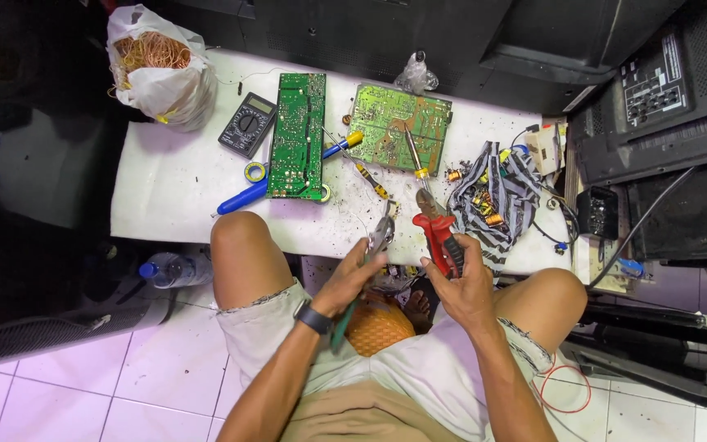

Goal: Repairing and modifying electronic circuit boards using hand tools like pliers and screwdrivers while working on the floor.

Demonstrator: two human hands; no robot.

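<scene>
Circuit boards (298, 135) beyond red-handled pliers (439, 233)

White desk (173, 188), dusty, flecked with dark debris. Far left corner: white plastic bag (165, 86) stuffed with copper wire. Just right of it, black multimeter (248, 124). Long green circuit board (299, 135) upright beside meter; second green board (398, 127) near it, tilted. Blue-handled screwdriver (243, 196) touching long board's lower edge, yellow tape roll (254, 172) beside. Striped cloth (497, 196) at right holding small copper coils. Plastic bottle (169, 270) on tiled floor under desk's left edge.
</scene>
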